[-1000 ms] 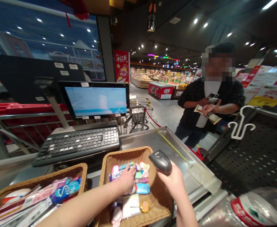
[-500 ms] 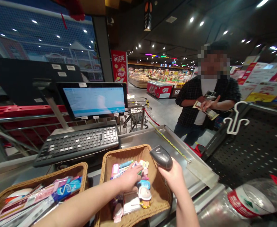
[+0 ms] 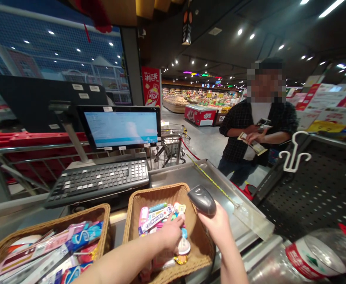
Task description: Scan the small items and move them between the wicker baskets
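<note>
Across the steel counter (image 3: 175,173), right grip (image 3: 216,221) clasps a scanner (image 3: 203,200); left grip (image 3: 172,233), closure unclear, touches packets (image 3: 157,221).

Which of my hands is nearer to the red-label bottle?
Right. Your right hand, holding the scanner, is left of the bottle, apart from it; your left hand is farther left, in the right basket.
</note>
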`<control>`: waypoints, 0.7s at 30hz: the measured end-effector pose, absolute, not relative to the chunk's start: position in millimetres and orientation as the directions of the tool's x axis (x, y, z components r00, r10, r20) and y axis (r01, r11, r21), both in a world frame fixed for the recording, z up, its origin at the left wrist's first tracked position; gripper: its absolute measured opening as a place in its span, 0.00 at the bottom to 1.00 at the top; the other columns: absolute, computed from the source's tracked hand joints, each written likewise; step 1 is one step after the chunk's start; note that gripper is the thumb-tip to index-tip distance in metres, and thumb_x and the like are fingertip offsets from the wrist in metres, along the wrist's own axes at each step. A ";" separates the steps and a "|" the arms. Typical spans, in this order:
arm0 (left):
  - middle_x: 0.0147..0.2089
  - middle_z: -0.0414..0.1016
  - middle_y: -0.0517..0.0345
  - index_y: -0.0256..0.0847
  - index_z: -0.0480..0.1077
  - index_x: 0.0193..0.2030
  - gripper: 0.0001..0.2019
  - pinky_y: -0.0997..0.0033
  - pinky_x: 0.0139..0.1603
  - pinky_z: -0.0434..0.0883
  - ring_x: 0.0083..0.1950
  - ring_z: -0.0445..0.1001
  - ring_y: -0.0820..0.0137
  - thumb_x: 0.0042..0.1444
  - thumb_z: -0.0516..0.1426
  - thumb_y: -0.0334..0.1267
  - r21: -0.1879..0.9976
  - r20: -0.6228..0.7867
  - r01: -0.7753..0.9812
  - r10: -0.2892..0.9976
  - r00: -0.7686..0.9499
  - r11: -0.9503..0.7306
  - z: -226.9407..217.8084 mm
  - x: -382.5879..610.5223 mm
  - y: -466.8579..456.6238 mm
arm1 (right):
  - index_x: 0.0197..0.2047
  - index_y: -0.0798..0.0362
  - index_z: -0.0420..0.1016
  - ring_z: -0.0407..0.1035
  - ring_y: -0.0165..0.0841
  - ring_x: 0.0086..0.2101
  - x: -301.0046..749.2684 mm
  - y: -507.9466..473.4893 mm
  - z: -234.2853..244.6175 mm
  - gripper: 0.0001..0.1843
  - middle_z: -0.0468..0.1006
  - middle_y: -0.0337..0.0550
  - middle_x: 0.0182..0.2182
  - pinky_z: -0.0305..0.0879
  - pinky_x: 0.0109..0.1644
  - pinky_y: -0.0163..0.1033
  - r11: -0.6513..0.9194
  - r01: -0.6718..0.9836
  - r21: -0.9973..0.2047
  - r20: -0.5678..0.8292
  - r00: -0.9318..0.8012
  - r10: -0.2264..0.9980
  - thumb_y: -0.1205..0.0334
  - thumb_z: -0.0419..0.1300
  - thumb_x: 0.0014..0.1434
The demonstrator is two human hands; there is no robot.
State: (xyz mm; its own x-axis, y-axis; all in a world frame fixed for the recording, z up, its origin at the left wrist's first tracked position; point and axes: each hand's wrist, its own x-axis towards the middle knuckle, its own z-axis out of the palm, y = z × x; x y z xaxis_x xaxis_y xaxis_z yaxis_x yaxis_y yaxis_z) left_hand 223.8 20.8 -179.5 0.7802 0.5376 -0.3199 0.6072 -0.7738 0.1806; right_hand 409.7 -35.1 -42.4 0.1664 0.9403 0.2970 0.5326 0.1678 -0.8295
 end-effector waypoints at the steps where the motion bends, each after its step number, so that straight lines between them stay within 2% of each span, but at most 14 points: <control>1: 0.71 0.55 0.36 0.35 0.77 0.46 0.31 0.40 0.72 0.41 0.70 0.53 0.43 0.40 0.67 0.56 0.157 -0.327 0.624 0.556 0.764 -0.765 -180.4 226.7 19.8 | 0.37 0.54 0.78 0.76 0.42 0.37 409.0 -35.2 -42.6 0.12 0.82 0.48 0.35 0.70 0.43 0.43 0.169 0.532 -0.830 0.298 0.166 0.940 0.58 0.61 0.50; 4: 0.69 0.60 0.40 0.39 0.76 0.49 0.34 0.43 0.72 0.41 0.69 0.57 0.45 0.36 0.68 0.57 0.079 -0.340 0.644 0.587 0.735 -0.761 -182.5 238.4 12.8 | 0.37 0.54 0.77 0.75 0.42 0.36 406.1 -35.3 -42.4 0.12 0.82 0.48 0.35 0.70 0.42 0.43 0.185 0.525 -0.831 0.308 0.158 0.938 0.59 0.61 0.49; 8: 0.64 0.67 0.42 0.41 0.76 0.49 0.26 0.42 0.71 0.47 0.66 0.60 0.47 0.42 0.67 0.49 -0.014 -0.346 0.605 0.571 0.744 -0.796 -183.6 252.2 2.3 | 0.36 0.54 0.77 0.75 0.41 0.34 404.8 -36.3 -41.7 0.11 0.81 0.46 0.33 0.70 0.41 0.42 0.184 0.528 -0.829 0.309 0.157 0.938 0.59 0.62 0.49; 12: 0.62 0.67 0.37 0.35 0.74 0.50 0.33 0.43 0.71 0.47 0.64 0.62 0.45 0.37 0.68 0.50 0.010 -0.318 0.588 0.555 0.769 -0.809 -164.5 246.7 4.5 | 0.36 0.54 0.77 0.75 0.42 0.35 408.2 -39.0 -40.2 0.12 0.81 0.47 0.34 0.70 0.42 0.43 0.165 0.518 -0.839 0.297 0.182 0.937 0.59 0.62 0.48; 14: 0.63 0.66 0.36 0.33 0.71 0.54 0.36 0.43 0.71 0.45 0.65 0.61 0.46 0.38 0.66 0.51 0.083 -0.210 0.608 0.583 0.785 -0.790 -145.1 233.1 10.4 | 0.37 0.54 0.77 0.76 0.42 0.36 409.6 -39.9 -38.9 0.12 0.82 0.47 0.34 0.71 0.42 0.44 0.170 0.514 -0.841 0.301 0.182 0.936 0.59 0.62 0.49; 16: 0.69 0.58 0.37 0.34 0.67 0.58 0.36 0.43 0.72 0.42 0.70 0.55 0.48 0.41 0.64 0.49 0.128 -0.098 0.628 0.620 0.778 -0.768 -122.4 212.9 16.9 | 0.37 0.54 0.77 0.76 0.43 0.36 409.0 -39.7 -37.4 0.12 0.82 0.47 0.34 0.71 0.43 0.44 0.176 0.508 -0.843 0.308 0.187 0.933 0.59 0.62 0.49; 18: 0.72 0.54 0.40 0.38 0.69 0.54 0.29 0.41 0.72 0.40 0.72 0.51 0.50 0.45 0.62 0.47 0.130 -0.007 0.663 0.668 0.745 -0.738 -99.5 188.6 21.9 | 0.37 0.54 0.77 0.76 0.43 0.36 405.4 -38.4 -35.7 0.12 0.82 0.47 0.34 0.71 0.42 0.44 0.180 0.506 -0.844 0.314 0.193 0.929 0.59 0.62 0.49; 21: 0.73 0.53 0.42 0.40 0.69 0.48 0.17 0.41 0.72 0.36 0.74 0.48 0.54 0.52 0.57 0.42 0.071 0.188 0.730 0.728 0.659 -0.679 -67.1 151.7 25.0 | 0.38 0.54 0.78 0.76 0.43 0.37 394.2 -36.1 -32.0 0.13 0.82 0.48 0.36 0.71 0.43 0.44 0.212 0.496 -0.842 0.338 0.178 0.924 0.58 0.63 0.49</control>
State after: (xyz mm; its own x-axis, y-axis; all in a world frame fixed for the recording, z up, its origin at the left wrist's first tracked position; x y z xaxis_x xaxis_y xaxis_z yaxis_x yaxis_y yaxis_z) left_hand 151.7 25.0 -67.1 0.6592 0.7281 0.1878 0.7302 -0.6795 0.0713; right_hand 394.2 -36.1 -32.0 0.1782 0.9241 0.3380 0.4962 0.2122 -0.8419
